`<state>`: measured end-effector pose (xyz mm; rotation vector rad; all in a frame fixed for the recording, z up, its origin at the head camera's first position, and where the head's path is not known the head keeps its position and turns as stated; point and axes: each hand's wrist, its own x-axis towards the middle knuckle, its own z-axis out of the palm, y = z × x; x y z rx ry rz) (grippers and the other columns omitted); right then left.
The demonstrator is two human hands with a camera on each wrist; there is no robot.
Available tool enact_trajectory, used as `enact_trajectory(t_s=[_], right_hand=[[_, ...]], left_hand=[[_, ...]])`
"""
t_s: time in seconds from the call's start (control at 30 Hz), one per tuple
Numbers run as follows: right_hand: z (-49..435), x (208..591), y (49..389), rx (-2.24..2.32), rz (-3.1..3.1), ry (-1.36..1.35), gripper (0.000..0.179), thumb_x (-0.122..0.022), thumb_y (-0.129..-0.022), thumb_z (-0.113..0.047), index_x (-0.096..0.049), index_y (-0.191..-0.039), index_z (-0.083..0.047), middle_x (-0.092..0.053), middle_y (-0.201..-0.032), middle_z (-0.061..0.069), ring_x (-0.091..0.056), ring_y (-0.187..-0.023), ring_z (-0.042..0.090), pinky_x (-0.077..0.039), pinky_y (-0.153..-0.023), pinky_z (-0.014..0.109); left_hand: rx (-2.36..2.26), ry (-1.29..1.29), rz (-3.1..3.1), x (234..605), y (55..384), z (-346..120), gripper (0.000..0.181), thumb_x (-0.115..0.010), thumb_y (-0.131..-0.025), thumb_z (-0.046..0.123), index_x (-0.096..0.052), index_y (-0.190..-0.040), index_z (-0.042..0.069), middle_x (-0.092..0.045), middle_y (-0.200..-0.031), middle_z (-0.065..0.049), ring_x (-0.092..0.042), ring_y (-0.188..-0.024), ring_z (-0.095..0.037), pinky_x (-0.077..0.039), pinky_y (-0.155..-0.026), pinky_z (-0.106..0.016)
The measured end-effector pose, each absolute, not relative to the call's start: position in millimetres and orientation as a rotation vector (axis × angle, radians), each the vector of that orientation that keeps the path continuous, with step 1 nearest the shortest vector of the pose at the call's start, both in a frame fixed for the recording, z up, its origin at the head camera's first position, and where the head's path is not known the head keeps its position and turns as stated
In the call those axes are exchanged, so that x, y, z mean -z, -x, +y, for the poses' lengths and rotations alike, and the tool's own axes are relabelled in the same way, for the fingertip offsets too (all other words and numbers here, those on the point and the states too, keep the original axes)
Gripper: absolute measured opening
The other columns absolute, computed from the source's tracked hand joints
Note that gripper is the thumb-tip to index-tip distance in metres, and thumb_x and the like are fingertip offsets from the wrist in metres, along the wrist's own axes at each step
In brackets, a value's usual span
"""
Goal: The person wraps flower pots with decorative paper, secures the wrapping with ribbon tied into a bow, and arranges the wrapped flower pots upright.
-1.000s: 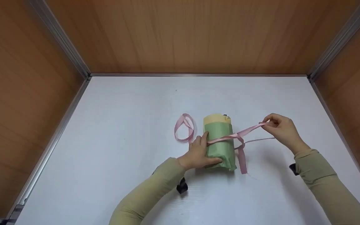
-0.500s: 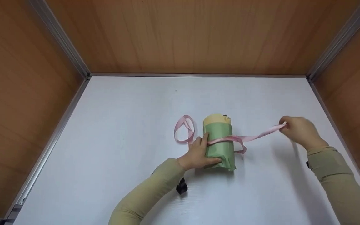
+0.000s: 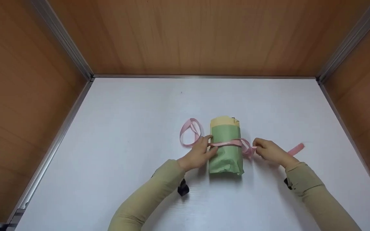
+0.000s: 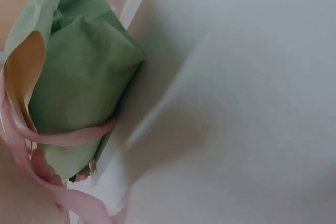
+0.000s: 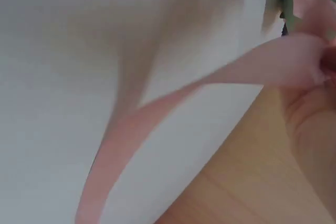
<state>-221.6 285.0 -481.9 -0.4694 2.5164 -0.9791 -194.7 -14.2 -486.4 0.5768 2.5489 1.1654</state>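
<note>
A cylindrical bundle in green paper point(image 3: 226, 158), pale yellow at its far end, lies on the table; its near end looks crumpled in the head view. A pink ribbon point(image 3: 230, 143) runs across its middle. My left hand point(image 3: 196, 156) rests at the bundle's left side, thumb and fingers apart, touching it beside the ribbon. In the left wrist view the ribbon point(image 4: 79, 200) passes over the fingers point(image 4: 42, 163). Just right of the bundle, my right hand point(image 3: 270, 152) pinches the ribbon. A ribbon tail point(image 5: 121, 145) hangs from it in the right wrist view.
The white table point(image 3: 124, 106) stretches to both sides and behind the bundle. A looped length of the same ribbon lies left of the bundle. Wooden panels point(image 3: 185, 38) with metal edging enclose the back and sides.
My right hand pulled the ribbon out rightward, then came back left and nearer beside the bundle. My left hand slid slightly left, its thumb moving up and off the bundle's near end.
</note>
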Motion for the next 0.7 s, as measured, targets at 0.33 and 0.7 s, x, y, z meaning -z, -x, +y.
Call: enact_trajectory(t_s=[0.33, 0.7], right_hand=[[343.8, 485.0, 219.6, 1.107, 2.414, 0.33, 0.042, -0.053, -0.097, -0.031, -0.057, -0.08, 0.007, -0.034, -0.062, -0.005, -0.031, -0.057, 0.008, -0.03, -0.053, 0.023], [381.2, 476.5, 219.1, 0.874, 2.438, 0.205, 0.045, -0.056, -0.094, -0.039, -0.067, -0.085, 0.004, -0.062, -0.099, 0.009, -0.042, -0.09, 0.021, -0.031, -0.075, 0.033]], left_hand=[[-1.349, -0.55, 2.531, 484.7, 210.5, -49.4, 0.022, -0.057, -0.095, 0.013, -0.066, -0.089, -0.006, -0.044, -0.066, 0.005, -0.038, -0.06, -0.007, -0.031, -0.055, -0.018], [-1.238, -0.513, 2.412, 478.7, 211.9, -80.8, 0.02, -0.057, -0.094, 0.01, -0.066, -0.087, -0.006, -0.06, -0.074, -0.016, -0.039, -0.061, -0.009, -0.033, -0.057, -0.02]])
